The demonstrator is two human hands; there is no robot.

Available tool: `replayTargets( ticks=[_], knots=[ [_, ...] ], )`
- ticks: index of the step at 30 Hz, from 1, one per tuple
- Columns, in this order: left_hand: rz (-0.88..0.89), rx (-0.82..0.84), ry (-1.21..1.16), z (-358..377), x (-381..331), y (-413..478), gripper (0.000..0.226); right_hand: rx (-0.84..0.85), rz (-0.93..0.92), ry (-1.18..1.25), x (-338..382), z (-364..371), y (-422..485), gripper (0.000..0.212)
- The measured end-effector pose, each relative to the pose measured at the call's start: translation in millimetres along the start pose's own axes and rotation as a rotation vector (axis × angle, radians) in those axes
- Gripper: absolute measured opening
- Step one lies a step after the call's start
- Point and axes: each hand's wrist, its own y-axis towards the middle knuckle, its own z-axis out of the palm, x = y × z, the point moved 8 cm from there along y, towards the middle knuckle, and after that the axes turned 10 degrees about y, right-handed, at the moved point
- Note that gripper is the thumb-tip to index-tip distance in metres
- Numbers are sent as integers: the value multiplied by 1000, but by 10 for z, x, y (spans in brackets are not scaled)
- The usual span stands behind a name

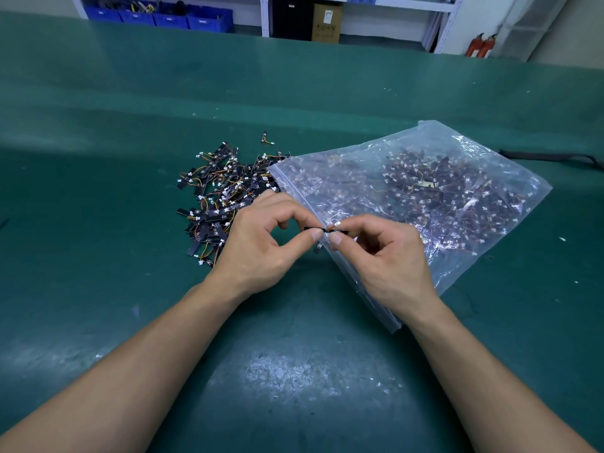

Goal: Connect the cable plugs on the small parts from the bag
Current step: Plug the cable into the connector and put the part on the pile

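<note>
Clear zip bag [451,266], right of centre, lying flat on the green table [130,109]. It is packed with small dark parts with white plugs and thin orange-brown wires. One pale tag-like bit shows inside near the middle; can't tell what it is. The bag's zip edge faces left toward the hands.

Loose pile of parts [215,197], left of centre on the table, touching the bag's upper left corner. They are flat black strips with white plugs on short yellow/orange wires, all jumbled. One stray part [265,138] lies just above the pile.

The small part [313,229] is at frame centre, held above the table over the bag's zip edge. It is a thin black strip lying level, with a white plug and a reddish wire at its right end.

Left hand [261,243]: thumb and forefinger pinch the left end of the strip, other fingers curled. Right hand [389,256]: thumb and forefinger pinch the right end by the plug, other fingers curled. Whether the plug is seated can't be told.

Top left: blue bins [170,16] on the floor with items poking out, unclear what. Top centre: cardboard box [327,22]. Top right: two red fire extinguishers [482,45]. Black strap [549,156] on the table at the right edge.
</note>
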Motion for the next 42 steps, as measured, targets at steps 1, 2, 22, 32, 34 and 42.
replayTargets(
  ticks=[1, 2, 22, 32, 34, 42],
  knots=[
    [2, 6, 2, 8, 0, -4, 5, 1, -8, -7, 11, 0, 5, 17],
    [-1, 13, -2, 13, 6, -7, 4, 3, -14, -8, 19, -2, 7, 17],
    [0, -1, 23, 17, 9, 2, 8, -21, -14, -30, -10, -37, 6, 15],
    [39, -31, 40, -25, -28, 14, 6, -20, -16, -19, -25, -6, -3, 14],
    [32, -21, 40, -21, -15, 8, 5, -13, -45, -41, 9, 1, 0, 20],
    [14, 16, 40, -2, 10, 9, 5, -5, -40, -39, -13, 18, -2, 14]
  ],
)
